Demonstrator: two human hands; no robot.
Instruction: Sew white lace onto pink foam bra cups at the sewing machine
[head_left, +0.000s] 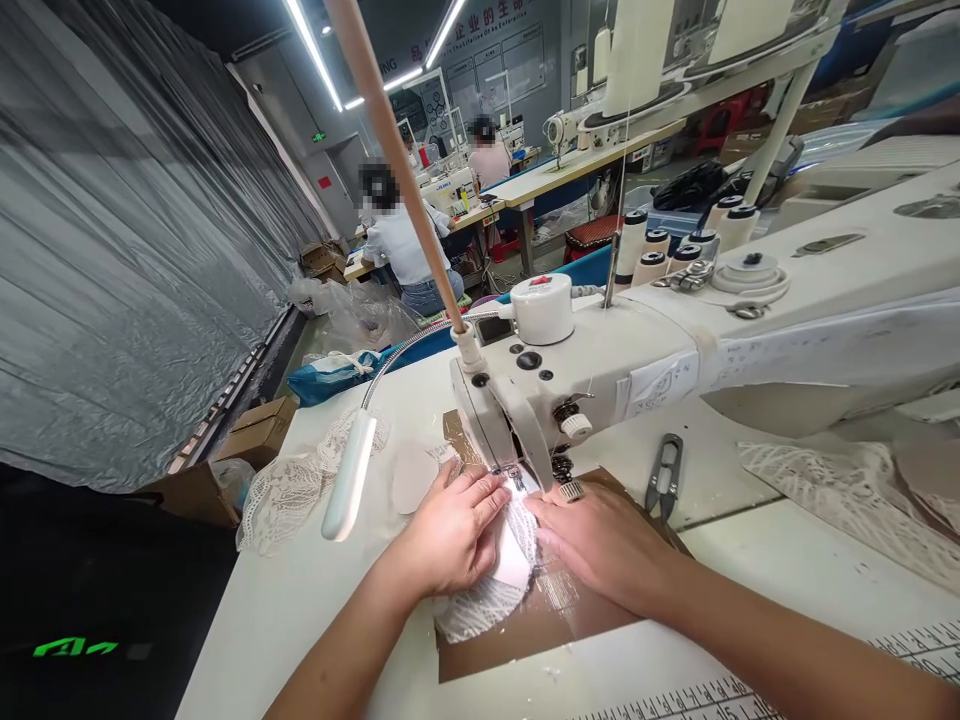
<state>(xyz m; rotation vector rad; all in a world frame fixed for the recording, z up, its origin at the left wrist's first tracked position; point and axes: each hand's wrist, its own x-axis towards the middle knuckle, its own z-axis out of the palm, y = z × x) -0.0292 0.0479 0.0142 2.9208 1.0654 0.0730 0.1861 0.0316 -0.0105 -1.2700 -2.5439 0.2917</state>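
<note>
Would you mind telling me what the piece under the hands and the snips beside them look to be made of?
The lace piece looks like white openwork textile: holes show through it. The thread snips look like dark, dull metal, though the finish is hard to judge.

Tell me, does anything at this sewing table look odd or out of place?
Nothing looks damaged or spilled. The only loose item is a heap of white lace hanging partly over the table's left edge. Both hands, left and right, lie flat on the lace piece at the needle.
</note>
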